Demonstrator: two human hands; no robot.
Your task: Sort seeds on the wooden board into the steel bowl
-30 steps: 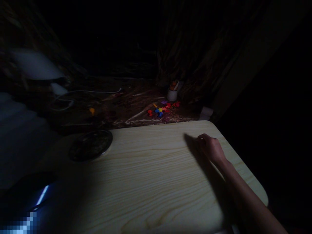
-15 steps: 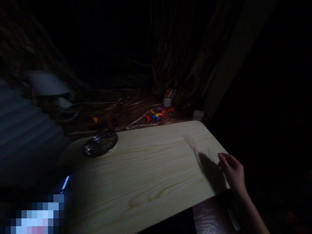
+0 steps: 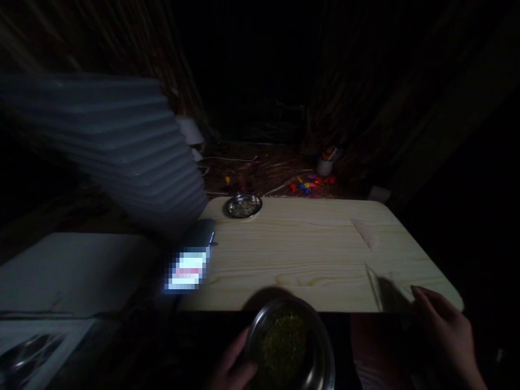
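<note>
My left hand [image 3: 231, 365] grips the rim of a round metal bowl [image 3: 290, 341] filled with greenish bits, held just below the near edge of a pale wooden table [image 3: 309, 249]. My right hand [image 3: 444, 330] hovers at the table's near right corner with its fingers loosely curled, next to a thin clear sheet [image 3: 384, 292] that lies on the wood. I cannot make out whether the fingers touch the sheet. A small metal dish [image 3: 244, 206] with similar bits sits at the table's far left edge.
A lit phone screen [image 3: 187, 268] lies at the table's left side. A pale ribbed shape [image 3: 122, 151] looms on the left. Beyond the table, coloured toy pieces [image 3: 309, 185], a white cup [image 3: 324, 166] and cables lie on a dark patterned floor. The surroundings are very dark.
The view swung back and left. The metal bowl in my left hand came into sight at the bottom. My right hand drew back from the tabletop to its near right corner.
</note>
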